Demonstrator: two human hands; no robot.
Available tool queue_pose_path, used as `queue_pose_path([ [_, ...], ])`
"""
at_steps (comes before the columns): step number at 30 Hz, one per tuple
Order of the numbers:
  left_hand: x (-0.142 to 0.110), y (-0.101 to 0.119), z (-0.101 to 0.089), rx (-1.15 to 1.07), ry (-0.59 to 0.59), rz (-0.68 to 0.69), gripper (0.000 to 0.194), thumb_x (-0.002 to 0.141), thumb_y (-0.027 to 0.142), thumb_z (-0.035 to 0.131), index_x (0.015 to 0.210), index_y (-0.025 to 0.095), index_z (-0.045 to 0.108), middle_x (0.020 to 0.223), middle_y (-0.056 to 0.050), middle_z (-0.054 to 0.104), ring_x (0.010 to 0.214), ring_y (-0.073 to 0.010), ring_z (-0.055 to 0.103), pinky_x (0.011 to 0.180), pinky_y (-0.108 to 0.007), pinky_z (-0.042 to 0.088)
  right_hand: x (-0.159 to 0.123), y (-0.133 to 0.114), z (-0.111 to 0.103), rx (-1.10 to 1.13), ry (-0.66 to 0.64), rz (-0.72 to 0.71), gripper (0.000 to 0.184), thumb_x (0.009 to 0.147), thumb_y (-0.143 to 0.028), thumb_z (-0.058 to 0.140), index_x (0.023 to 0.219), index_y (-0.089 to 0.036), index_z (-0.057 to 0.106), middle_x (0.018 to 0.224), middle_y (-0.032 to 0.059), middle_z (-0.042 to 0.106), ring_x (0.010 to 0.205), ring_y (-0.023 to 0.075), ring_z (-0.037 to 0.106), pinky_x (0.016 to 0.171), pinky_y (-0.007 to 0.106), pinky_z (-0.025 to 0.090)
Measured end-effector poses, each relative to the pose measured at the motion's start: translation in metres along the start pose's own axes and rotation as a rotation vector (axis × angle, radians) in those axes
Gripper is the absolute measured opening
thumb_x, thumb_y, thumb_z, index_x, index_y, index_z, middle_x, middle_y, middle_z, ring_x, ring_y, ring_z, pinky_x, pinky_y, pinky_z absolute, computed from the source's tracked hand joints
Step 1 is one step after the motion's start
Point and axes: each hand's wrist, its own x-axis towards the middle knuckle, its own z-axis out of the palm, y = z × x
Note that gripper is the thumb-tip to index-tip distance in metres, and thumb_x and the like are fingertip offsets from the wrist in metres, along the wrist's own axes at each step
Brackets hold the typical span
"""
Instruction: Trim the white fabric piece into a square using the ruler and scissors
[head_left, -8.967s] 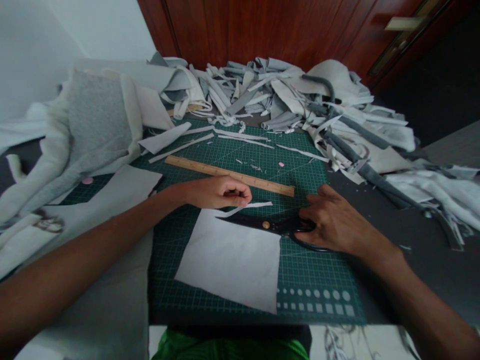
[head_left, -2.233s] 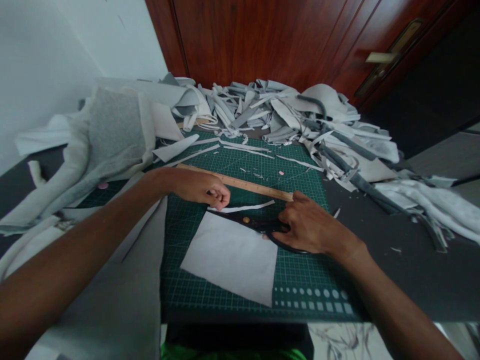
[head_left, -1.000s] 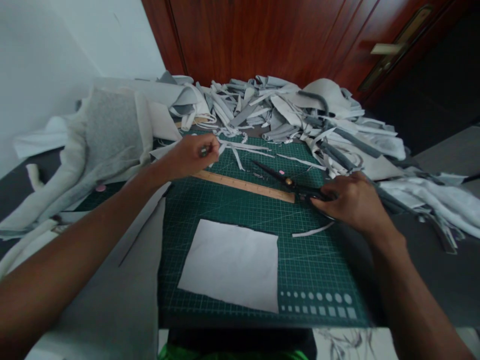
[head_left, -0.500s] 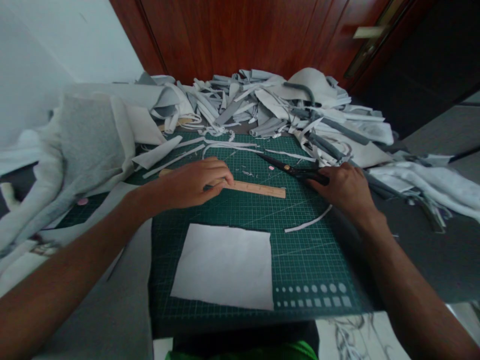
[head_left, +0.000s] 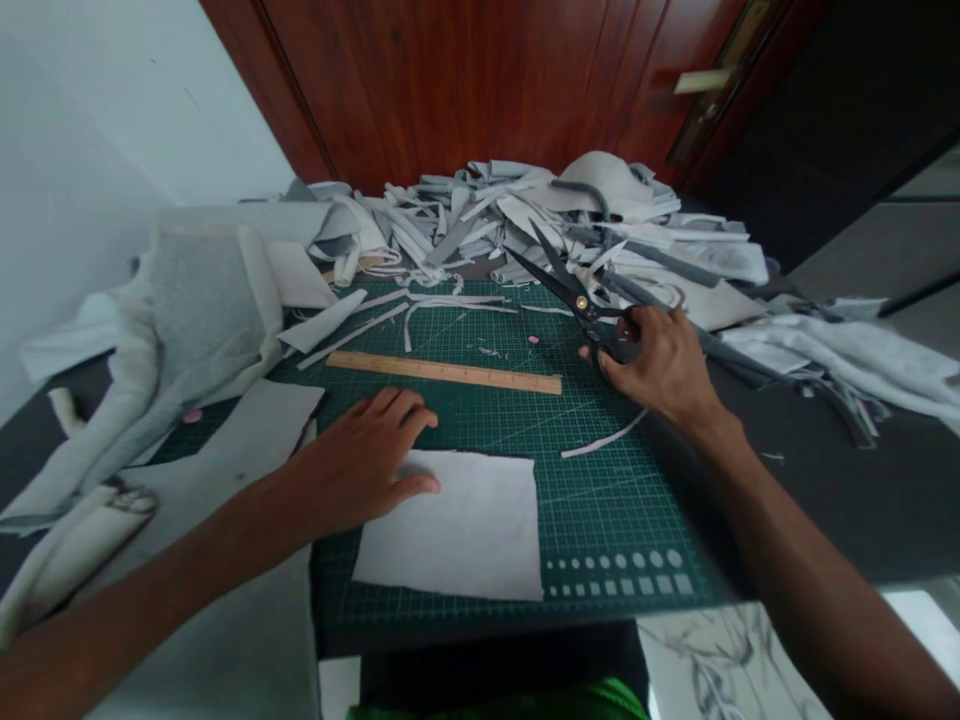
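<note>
Scissors point(head_left: 581, 303) swung open point away leftward, right fingers point(head_left: 616, 374) clamping handles point(head_left: 609, 313), left fingers point(head_left: 415, 487) apart

There are 2 bare hands point(head_left: 409, 440), 1 pair of black metal scissors point(head_left: 582, 303), 1 long flat wooden ruler point(head_left: 450, 372), 1 green gridded cutting mat point(head_left: 480, 422), 1 white four-sided fabric piece point(head_left: 472, 530), 2 small round pink pieces point(head_left: 193, 415), 1 reddish-brown wooden door point(head_left: 450, 90) and 1 pale metal door handle point(head_left: 703, 82). The heaped white and grey fabric scraps point(head_left: 450, 235) overlap too much to count.

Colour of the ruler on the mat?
The ruler is light wooden brown, seen best in the head view.
</note>
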Motion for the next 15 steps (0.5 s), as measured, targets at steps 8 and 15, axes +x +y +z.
queue_pose_path([
  [8,-0.019,-0.011,0.015,-0.205,0.056,-0.155,0.023,0.092,0.044,0.065,0.085,0.023,0.058,0.091,-0.006,0.065,0.094,-0.0288,0.062,0.082,-0.042,0.050,-0.004,-0.017,-0.001,0.054,-0.055,-0.179,0.036,0.086,-0.055,0.063,0.096,-0.020,0.058,0.095,0.0127,0.066,0.096,0.0333,0.054,0.087,0.044,0.042],
  [15,0.004,-0.027,0.014,-0.696,0.288,-0.219,0.031,0.094,0.046,0.059,0.079,0.023,0.045,0.091,-0.002,0.069,0.089,-0.0193,0.064,0.080,-0.029,0.049,-0.008,-0.026,-0.002,0.119,-0.160,-0.394,0.025,0.079,-0.043,0.062,0.091,-0.022,0.055,0.092,0.0091,0.066,0.092,0.0303,0.054,0.085,0.044,0.039],
])
